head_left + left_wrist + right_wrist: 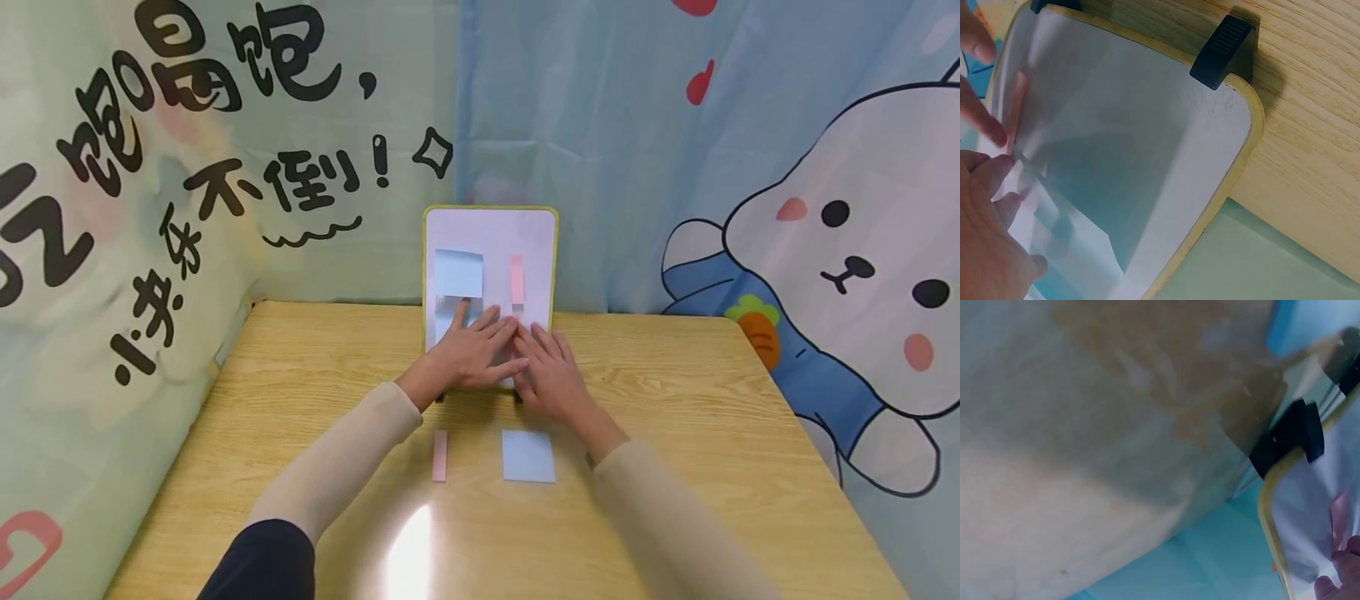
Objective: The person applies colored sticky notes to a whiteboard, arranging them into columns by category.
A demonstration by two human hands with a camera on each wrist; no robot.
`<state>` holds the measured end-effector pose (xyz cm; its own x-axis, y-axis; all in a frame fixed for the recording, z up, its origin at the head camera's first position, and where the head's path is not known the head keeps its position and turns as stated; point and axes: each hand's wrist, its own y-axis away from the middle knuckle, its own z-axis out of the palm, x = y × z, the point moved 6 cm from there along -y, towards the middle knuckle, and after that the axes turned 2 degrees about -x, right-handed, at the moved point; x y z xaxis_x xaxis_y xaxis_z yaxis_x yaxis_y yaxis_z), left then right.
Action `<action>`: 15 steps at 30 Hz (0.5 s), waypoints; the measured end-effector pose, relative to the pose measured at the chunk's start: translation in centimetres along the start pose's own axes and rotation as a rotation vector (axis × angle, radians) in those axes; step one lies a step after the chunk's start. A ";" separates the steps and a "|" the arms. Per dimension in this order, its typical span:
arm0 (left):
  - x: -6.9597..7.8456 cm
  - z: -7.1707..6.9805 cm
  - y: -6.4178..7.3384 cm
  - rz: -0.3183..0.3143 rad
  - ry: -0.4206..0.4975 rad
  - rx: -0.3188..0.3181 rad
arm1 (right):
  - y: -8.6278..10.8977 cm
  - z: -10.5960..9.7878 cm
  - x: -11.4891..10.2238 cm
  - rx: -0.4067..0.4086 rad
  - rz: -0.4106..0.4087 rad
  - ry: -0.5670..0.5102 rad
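Note:
A small whiteboard (495,237) with a yellow rim stands upright. On it are a blue sticky note (459,273) at left and a narrow pink strip (517,280) at right. My left hand (474,352), fingers spread, reaches over its lower half; one fingertip is by the blue note's lower edge. Beside it, my right hand (551,375) has its fingers extended, with both hands' fingertips meeting. In the wrist views, fingertips touch or nearly touch a pink strip (1017,109) on the board; whether it is the same strip, I cannot tell. The blue note's free edge (1079,225) stands off the board.
On the wooden table (637,400), in front of the board, lie another pink strip (439,456) and another blue note (528,456). Black feet (1225,53) hold the board's bottom edge. A printed curtain (585,167) hangs behind the table.

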<state>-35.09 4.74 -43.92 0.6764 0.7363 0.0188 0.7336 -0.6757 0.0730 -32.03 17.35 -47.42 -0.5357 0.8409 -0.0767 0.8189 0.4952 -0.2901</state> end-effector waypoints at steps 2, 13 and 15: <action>0.0 0.0 0.1 0.002 0.008 -0.002 | 0.4 0.4 -0.1 -0.015 0.007 0.004; 0.0 0.0 0.1 0.012 0.001 0.018 | 2.0 1.5 -0.3 0.023 -0.039 0.012; 0.0 0.1 0.2 0.013 0.002 0.021 | 2.2 1.6 -0.4 0.033 -0.048 0.012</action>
<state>-34.95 4.66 -43.97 0.6857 0.7276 0.0212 0.7260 -0.6857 0.0519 -30.34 17.79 -49.56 -0.5716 0.8190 -0.0502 0.7849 0.5280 -0.3244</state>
